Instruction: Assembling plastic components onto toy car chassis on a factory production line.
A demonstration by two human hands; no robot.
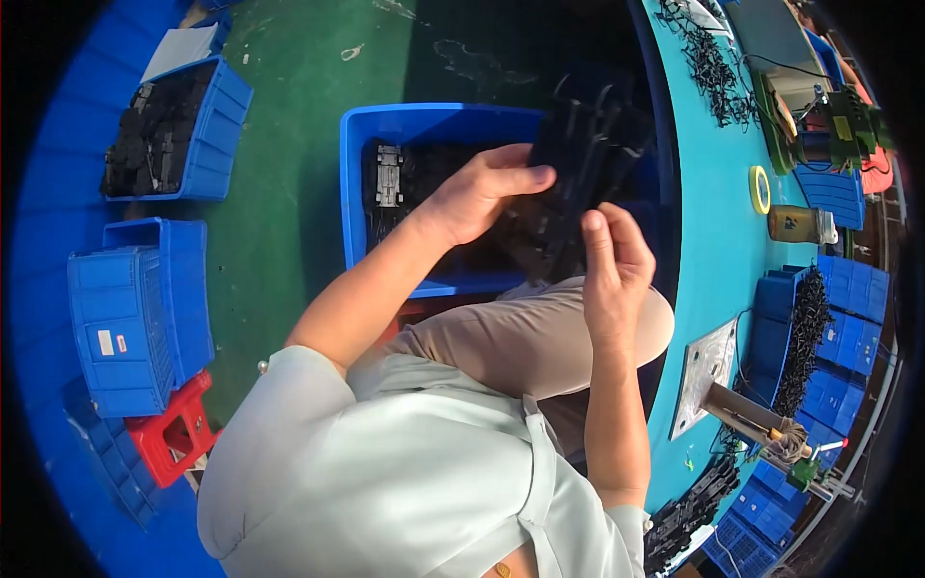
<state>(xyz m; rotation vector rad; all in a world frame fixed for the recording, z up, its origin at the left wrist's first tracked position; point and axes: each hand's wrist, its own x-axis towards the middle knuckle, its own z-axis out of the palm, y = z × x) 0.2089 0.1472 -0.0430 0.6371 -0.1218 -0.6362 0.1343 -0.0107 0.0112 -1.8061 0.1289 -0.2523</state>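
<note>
Above a blue bin (349,183) I hold a long black plastic part (590,144) with slots and raised edges. It looks like a toy-vehicle chassis, but shadow hides much of its detail. My left hand (482,193) grips its left side, thumb on top and fingers behind. Lower down, my right hand (617,260) pinches the near right end between thumb and fingers. Inside the bin, a grey and silver chassis-like piece (388,176) lies by the left wall, among dark parts mostly hidden by my arm.
On the right, a turquoise workbench (708,250) carries small black parts (708,67), a yellow tape roll (760,190), a jar (800,224), a metal plate fixture (703,376) and black strips (694,511). Blue crates (217,135) and a red stool (178,424) stand left.
</note>
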